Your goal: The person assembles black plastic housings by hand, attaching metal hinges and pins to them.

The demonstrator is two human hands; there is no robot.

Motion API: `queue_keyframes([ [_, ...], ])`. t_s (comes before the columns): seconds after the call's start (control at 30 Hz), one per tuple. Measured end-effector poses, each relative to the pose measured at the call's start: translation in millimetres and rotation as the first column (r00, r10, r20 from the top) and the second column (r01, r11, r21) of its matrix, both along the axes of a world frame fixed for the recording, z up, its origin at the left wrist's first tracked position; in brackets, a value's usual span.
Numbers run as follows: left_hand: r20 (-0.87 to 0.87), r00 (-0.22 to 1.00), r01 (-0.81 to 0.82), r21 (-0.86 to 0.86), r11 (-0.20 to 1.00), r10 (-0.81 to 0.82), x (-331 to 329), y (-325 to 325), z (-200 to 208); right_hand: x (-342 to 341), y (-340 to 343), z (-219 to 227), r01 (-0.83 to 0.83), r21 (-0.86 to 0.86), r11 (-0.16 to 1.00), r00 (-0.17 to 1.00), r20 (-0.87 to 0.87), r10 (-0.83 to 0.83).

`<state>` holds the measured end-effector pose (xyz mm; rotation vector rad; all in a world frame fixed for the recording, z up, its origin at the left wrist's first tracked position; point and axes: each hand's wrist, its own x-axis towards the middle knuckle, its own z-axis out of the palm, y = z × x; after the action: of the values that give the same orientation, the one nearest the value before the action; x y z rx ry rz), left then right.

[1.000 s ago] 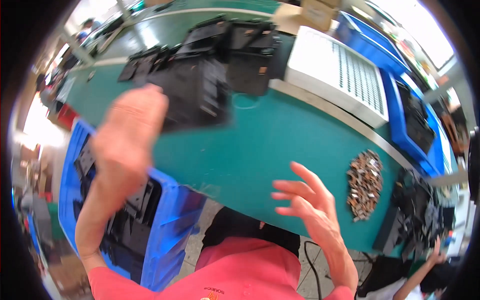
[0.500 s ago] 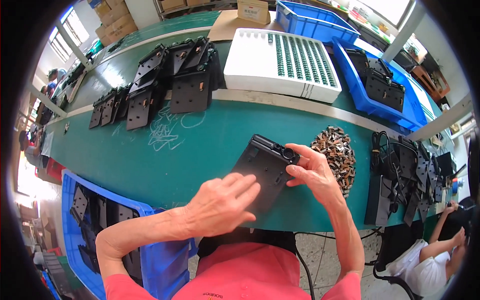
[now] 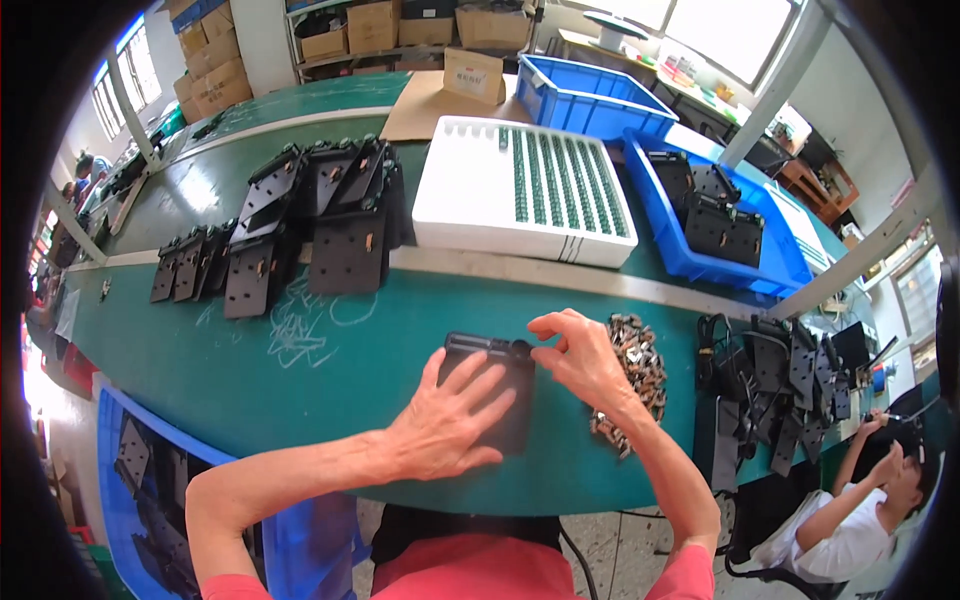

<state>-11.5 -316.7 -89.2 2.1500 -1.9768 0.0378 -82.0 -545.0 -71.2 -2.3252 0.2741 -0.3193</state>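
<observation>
A black rectangular plate (image 3: 505, 428) lies on the green table in front of me, with a raised bar along its far edge and a small round part at its far right corner. My left hand (image 3: 450, 418) rests over the plate's left side, fingers spread, hiding much of it. Just off the far right corner is my right hand (image 3: 583, 362), its thumb and forefinger apart with nothing visible between them. Close beside that hand lies a pile of small metal and brown parts (image 3: 640, 370), partly behind my wrist.
Black plates with small fittings (image 3: 345, 250) stand at the back left. A white foam tray (image 3: 460, 190) holds rows of green parts. Blue bins (image 3: 690, 262) stand behind right and lower left. Black parts and cables (image 3: 715, 430) lie at the right, near a seated person (image 3: 850, 530).
The plate has gone from tilted in my right hand to lying on the table. My right hand has let go, and my left palm has come over it. The view has tipped up.
</observation>
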Motion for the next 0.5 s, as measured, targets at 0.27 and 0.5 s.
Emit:
queue_keyframes([
  [0.27, -0.115, 0.993, -0.023, -0.092, 0.995, 0.013, -7, -6, -7, 105, -115, 47, 0.121, -0.225, 0.967, 0.939, 0.342, -0.038],
  [0.5, -0.176, 0.984, -0.034, 0.003, 0.999, 0.034, -4, -4, -2, 250, -169, 25, 0.188, -0.278, 0.942, 0.935, 0.343, -0.085],
])
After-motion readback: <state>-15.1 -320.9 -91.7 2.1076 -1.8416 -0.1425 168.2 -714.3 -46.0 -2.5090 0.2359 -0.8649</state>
